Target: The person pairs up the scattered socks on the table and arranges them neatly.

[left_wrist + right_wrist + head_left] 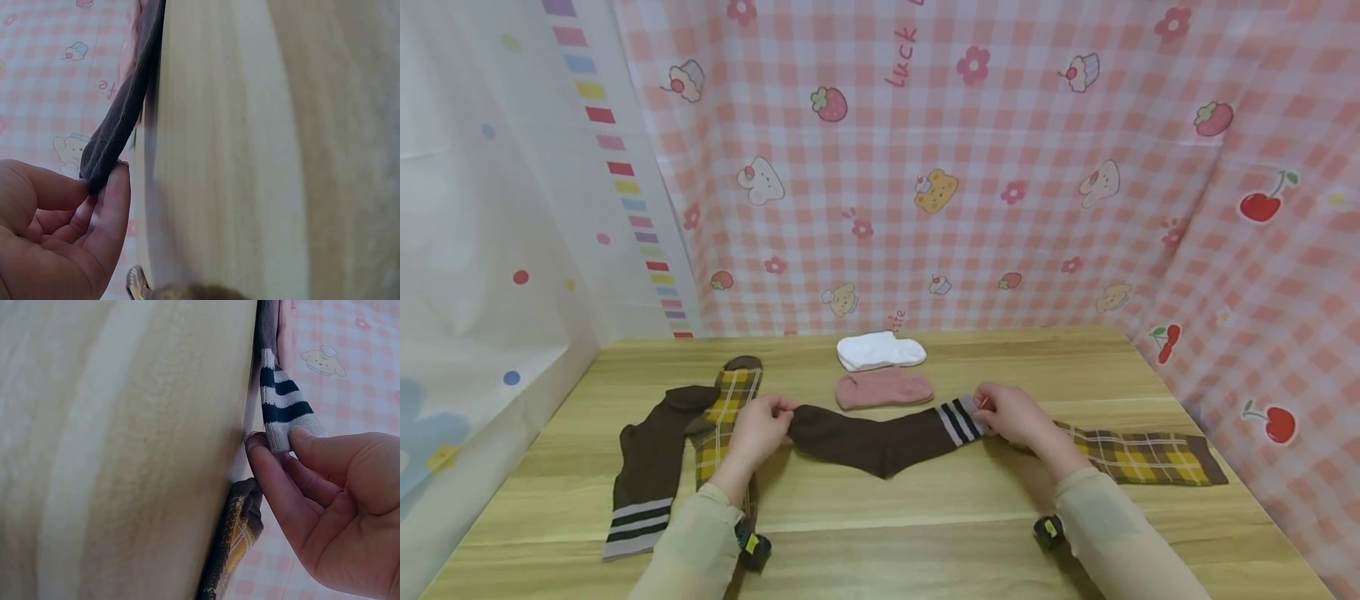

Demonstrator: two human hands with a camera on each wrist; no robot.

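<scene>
A dark brown sock (880, 442) with a grey, black-striped cuff stretches sideways between the two hands, its heel pointing toward the person. My left hand (762, 429) pinches the toe end between thumb and fingers; the left wrist view shows this hand (69, 231) gripping the dark fabric (119, 125). At the other end, my right hand (1011, 414) pinches the striped cuff (281, 406), with the thumb on one side and fingers on the other in the right wrist view. Both ends are lifted a little off the wooden table (880, 542).
Behind the sock lie a pink sock (883, 389) and a white sock (880, 350). At left, a second brown striped sock (651, 458) lies beside a yellow plaid sock (730, 408). Another plaid sock (1150, 457) lies at right, partly behind the right arm. Patterned curtains (925, 167) enclose the table.
</scene>
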